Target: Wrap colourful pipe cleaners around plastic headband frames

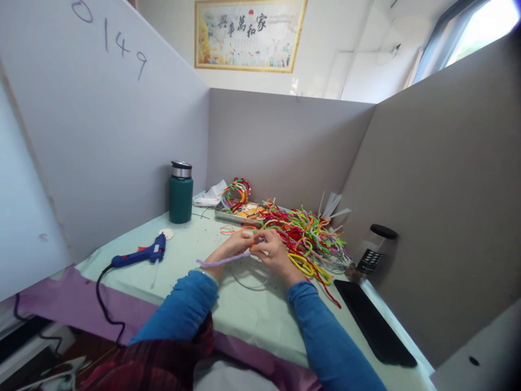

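My left hand (pixel 233 247) and my right hand (pixel 273 253) meet above the middle of the table, fingertips pinched close together. Between them runs a lilac pipe cleaner (pixel 223 261), its loose end sticking out to the left across my left wrist. A thin, pale wire hoop (pixel 249 288) hangs below the fingers, its top hidden by my hands. A bit of orange shows at the fingertips, too small to make out. Just behind and right of my right hand lies a big heap of coloured pipe cleaners (pixel 303 228).
A metal tray (pixel 234 216) with pipe-cleaner rings (pixel 236 194) stands at the back. On the left are a green bottle (pixel 180 198) and a blue glue gun (pixel 140 256) with its cord. A black phone (pixel 372 323) and a black-lidded jar (pixel 372 250) are right. Partitions enclose three sides.
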Demonstrator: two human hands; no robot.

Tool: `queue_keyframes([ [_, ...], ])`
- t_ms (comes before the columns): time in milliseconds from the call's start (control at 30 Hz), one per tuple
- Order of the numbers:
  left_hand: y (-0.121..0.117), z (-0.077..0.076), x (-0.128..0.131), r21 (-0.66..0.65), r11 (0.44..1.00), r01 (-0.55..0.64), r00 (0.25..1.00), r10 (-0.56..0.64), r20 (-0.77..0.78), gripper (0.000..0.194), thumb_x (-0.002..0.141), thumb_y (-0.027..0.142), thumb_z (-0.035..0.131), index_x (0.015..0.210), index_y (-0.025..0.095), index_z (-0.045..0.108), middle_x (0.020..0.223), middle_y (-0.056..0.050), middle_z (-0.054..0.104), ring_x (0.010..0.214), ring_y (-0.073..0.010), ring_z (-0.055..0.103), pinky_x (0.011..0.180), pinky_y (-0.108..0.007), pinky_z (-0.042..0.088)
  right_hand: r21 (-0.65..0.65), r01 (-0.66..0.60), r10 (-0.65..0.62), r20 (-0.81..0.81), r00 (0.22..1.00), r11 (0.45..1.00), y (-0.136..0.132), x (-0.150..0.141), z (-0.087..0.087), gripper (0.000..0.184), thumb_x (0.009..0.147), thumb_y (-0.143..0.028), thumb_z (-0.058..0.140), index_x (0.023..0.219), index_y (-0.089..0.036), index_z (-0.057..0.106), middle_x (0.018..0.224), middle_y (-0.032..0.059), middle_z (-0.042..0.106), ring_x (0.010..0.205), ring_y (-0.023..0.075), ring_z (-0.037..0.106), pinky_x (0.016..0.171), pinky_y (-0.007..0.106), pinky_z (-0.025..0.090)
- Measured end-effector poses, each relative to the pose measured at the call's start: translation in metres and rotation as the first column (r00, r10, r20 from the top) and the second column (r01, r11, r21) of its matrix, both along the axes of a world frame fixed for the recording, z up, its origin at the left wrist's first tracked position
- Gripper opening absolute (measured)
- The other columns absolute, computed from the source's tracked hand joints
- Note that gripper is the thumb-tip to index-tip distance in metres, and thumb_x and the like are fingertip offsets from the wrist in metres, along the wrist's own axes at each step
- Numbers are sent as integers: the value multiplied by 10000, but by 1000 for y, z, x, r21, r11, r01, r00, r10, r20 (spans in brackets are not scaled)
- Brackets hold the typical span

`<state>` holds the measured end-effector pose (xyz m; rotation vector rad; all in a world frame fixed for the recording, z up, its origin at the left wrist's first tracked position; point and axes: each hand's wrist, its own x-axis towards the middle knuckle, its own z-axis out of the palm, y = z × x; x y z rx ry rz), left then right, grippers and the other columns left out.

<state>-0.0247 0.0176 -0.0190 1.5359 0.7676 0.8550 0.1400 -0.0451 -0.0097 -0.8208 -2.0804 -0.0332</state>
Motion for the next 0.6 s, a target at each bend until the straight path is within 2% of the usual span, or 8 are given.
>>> queue_keyframes([
  [167,-7,5,0,45,999,7,1000,-8,5,390,578,463,755,694,106,648,497,34,453,462,-57,325,465,-229,199,-127,-69,36,-246,969,990,-4,-3,7,123,798,-346,667,870,-278,740,1124,62,573,1065,227,503,919,383,389],
  [233,-11,9,0,81,997,-17,999,20,-37,433,601,517,734,708,105,657,481,53,407,452,-48,276,463,-229,163,-202,-64,-31,-438,899,977,-1,-1,8,187,816,-394,626,877,-245,720,1074,64,586,1006,209,534,852,339,426],
  [300,-14,14,1,110,994,-27,997,34,-66,480,616,567,709,719,100,661,488,57,393,448,-44,255,461,-229,142,-318,-49,-165,-610,775,947,5,3,5,254,817,-444,590,851,-213,689,927,53,615,837,181,558,703,291,445],
  [367,-19,18,2,124,992,-22,996,32,-78,503,622,585,698,746,98,667,494,60,392,445,-43,252,458,-228,140,-457,-60,-312,-692,652,888,10,7,-1,287,779,-472,607,807,-192,658,739,22,597,652,148,515,553,249,397],
  [400,-21,20,2,133,991,-23,997,34,-76,506,627,584,696,766,99,672,492,62,389,444,-43,253,458,-226,143,-515,-83,-357,-693,626,853,12,10,-4,290,745,-471,638,780,-183,648,674,8,575,597,135,486,511,235,367],
  [467,-24,24,2,153,988,-28,998,37,-59,506,630,578,697,790,98,678,489,63,393,451,-46,270,462,-221,160,-607,-176,-362,-655,664,775,13,12,-9,287,674,-441,710,734,-168,643,627,-6,552,556,116,460,477,218,337],
  [533,-25,25,3,170,985,-39,999,45,-30,506,614,576,706,776,97,679,493,57,414,469,-52,302,469,-216,183,-669,-318,-270,-621,736,672,10,11,-11,285,634,-398,752,755,-159,656,644,-10,556,552,100,462,478,206,344],
  [600,-25,25,4,181,983,-43,999,45,-7,499,601,577,708,743,99,672,507,44,451,486,-59,331,473,-213,201,-694,-446,-171,-627,760,565,7,6,-12,298,627,-364,770,814,-160,660,675,-15,561,548,83,467,485,198,355],
])
